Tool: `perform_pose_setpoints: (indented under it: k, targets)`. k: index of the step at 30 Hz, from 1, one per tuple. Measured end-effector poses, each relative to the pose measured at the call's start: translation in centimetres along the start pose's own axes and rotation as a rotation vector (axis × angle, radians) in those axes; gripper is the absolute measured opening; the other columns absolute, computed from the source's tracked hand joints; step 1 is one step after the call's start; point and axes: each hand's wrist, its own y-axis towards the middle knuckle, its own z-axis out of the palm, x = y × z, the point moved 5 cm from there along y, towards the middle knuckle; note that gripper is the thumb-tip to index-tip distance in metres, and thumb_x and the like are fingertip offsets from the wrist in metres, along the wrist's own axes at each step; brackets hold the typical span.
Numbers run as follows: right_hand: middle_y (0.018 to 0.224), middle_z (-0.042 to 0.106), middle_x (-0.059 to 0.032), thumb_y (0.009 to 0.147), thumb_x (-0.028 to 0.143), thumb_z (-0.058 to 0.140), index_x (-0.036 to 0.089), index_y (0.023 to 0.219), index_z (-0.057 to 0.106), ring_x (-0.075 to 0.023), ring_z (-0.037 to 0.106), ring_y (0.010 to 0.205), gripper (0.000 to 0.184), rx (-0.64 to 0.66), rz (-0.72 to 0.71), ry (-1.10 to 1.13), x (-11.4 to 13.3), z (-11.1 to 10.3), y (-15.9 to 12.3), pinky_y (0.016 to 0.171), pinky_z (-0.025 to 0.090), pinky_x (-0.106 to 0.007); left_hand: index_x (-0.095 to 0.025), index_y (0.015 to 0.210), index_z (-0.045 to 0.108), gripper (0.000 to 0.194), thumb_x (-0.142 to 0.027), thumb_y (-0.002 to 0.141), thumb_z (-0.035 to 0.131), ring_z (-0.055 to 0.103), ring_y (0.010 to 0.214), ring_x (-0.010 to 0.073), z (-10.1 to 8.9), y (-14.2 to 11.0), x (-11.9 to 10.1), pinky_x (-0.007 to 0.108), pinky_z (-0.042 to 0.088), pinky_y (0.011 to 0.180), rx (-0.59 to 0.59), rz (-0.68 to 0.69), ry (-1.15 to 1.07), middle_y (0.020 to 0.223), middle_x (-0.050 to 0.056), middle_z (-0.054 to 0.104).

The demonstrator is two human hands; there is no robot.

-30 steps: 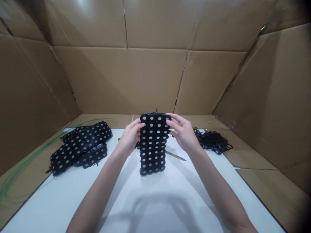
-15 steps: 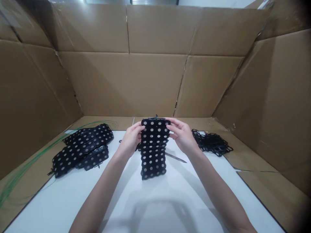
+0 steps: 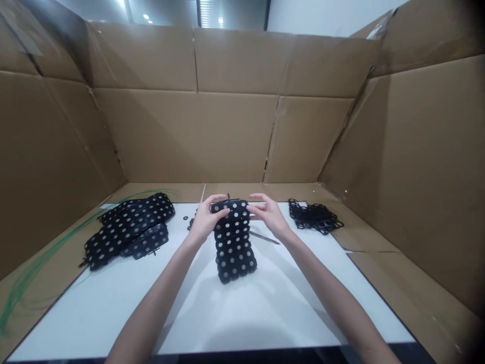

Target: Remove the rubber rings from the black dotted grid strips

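Dotted panel [image 3: 235,245] has tilted, between both hands [image 3: 203,218] [image 3: 270,216].

Brown cardboard walls [image 3: 182,136] stand around the white tabletop [image 3: 113,303], green strands [image 3: 28,279] curving at left.

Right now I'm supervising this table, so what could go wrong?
The dotted piece could slip, since the left hand pinches it only near the top. The pointed tool might prick the right hand if that comes down there. The small ring lying apart could easily get lost.
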Motion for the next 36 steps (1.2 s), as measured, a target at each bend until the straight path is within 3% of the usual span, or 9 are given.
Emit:
perform_pose_setpoints:
  k: [2, 8, 16, 20, 24, 27, 29, 32, 36]
  targets:
    - [0.094, 0.065, -0.0087, 0.088, 0.032, 0.03, 0.017, 0.109, 0.041, -0.0141, 0.062, 0.084, 0.028, 0.057, -0.028, -0.426, -2.4, -0.3, -0.6, 0.072, 0.048, -0.03, -0.019, 0.095, 0.061, 0.039, -0.023, 0.057, 0.069, 0.056, 0.084, 0.0186, -0.2, -0.7, 1.6, 0.031, 0.04, 0.077, 0.004, -0.038, -0.001, 0.09, 0.005, 0.063]
    - [0.108, 0.058, -0.0165, 0.078, 0.014, 0.049, 0.011, 0.095, 0.056, -0.0262, 0.045, 0.111, 0.019, 0.079, 0.002, -0.785, -9.1, 0.1, -3.0, 0.095, 0.032, -0.04, -0.016, 0.103, 0.057, 0.05, -0.026, 0.056, 0.07, 0.056, 0.085, 0.0183, 0.0, -2.8, 5.3, 0.033, 0.039, 0.081, 0.032, -0.169, -0.056, 0.09, 0.006, 0.062]
    - [0.093, 0.058, -0.0153, 0.076, 0.001, 0.039, 0.011, 0.079, 0.056, -0.0221, 0.051, 0.093, 0.02, 0.009, 0.051, -1.021, -9.9, 0.1, -3.5, 0.082, 0.037, -0.031, -0.019, 0.107, 0.052, 0.047, -0.028, 0.063, 0.065, 0.057, 0.085, 0.0172, 0.5, -4.0, 6.9, 0.032, 0.041, 0.082, 0.043, -0.066, 0.019, 0.094, 0.005, 0.06]
    - [0.094, 0.055, -0.0141, 0.074, -0.003, 0.034, 0.012, 0.084, 0.051, -0.0186, 0.053, 0.079, 0.025, -0.074, 0.064, -1.009, -9.4, -1.1, -3.8, 0.071, 0.039, -0.028, -0.02, 0.106, 0.049, 0.047, -0.023, 0.062, 0.065, 0.058, 0.085, 0.0177, 0.5, -4.1, 7.8, 0.033, 0.042, 0.08, 0.104, -0.086, -0.017, 0.091, 0.004, 0.061]
    - [0.098, 0.051, -0.0144, 0.07, -0.004, 0.027, 0.011, 0.093, 0.044, -0.017, 0.052, 0.074, 0.033, -0.194, 0.048, -0.901, -8.1, -2.4, -3.6, 0.066, 0.039, -0.028, -0.02, 0.103, 0.048, 0.041, -0.025, 0.065, 0.063, 0.057, 0.089, 0.0171, -0.2, -3.7, 7.8, 0.033, 0.041, 0.083, 0.005, 0.0, -0.015, 0.097, 0.004, 0.06]
    - [0.088, 0.055, -0.0088, 0.074, 0.006, 0.031, 0.013, 0.093, 0.043, -0.0157, 0.051, 0.073, 0.024, -0.222, 0.011, -0.777, -6.3, -2.4, -3.0, 0.066, 0.039, -0.027, -0.022, 0.112, 0.04, 0.053, -0.025, 0.065, 0.064, 0.059, 0.085, 0.0163, 0.1, -3.2, 7.7, 0.033, 0.042, 0.082, 0.024, -0.005, -0.053, 0.09, 0.003, 0.062]
    - [0.081, 0.057, -0.0042, 0.075, 0.02, 0.041, 0.016, 0.089, 0.046, -0.0134, 0.05, 0.065, 0.016, -0.199, -0.014, -0.703, -4.9, -2.1, -2.5, 0.063, 0.04, -0.025, -0.022, 0.116, 0.035, 0.059, -0.024, 0.065, 0.064, 0.06, 0.08, 0.015, 0.7, -3.0, 7.5, 0.032, 0.043, 0.08, 0.07, -0.013, -0.077, 0.083, 0.001, 0.063]
    - [0.083, 0.059, -0.0014, 0.071, 0.035, 0.052, 0.017, 0.087, 0.052, -0.0096, 0.044, 0.059, 0.024, -0.148, -0.045, -0.593, -3.1, -1.5, -1.7, 0.059, 0.038, -0.023, -0.022, 0.117, 0.033, 0.06, -0.024, 0.066, 0.065, 0.06, 0.075, 0.013, 2.2, -2.7, 7.0, 0.03, 0.044, 0.077, 0.191, -0.028, -0.088, 0.078, 0.0, 0.062]
    - [0.07, 0.058, 0.0006, 0.061, 0.039, 0.064, 0.015, 0.077, 0.06, -0.0077, 0.039, 0.055, 0.03, 0.097, 0.021, -0.277, -3.3, -0.6, -1.1, 0.054, 0.032, -0.022, -0.022, 0.116, 0.035, 0.06, -0.025, 0.065, 0.066, 0.06, 0.081, 0.0136, 3.7, -2.4, 6.7, 0.028, 0.044, 0.077, 0.273, -0.021, -0.047, 0.087, 0.002, 0.061]
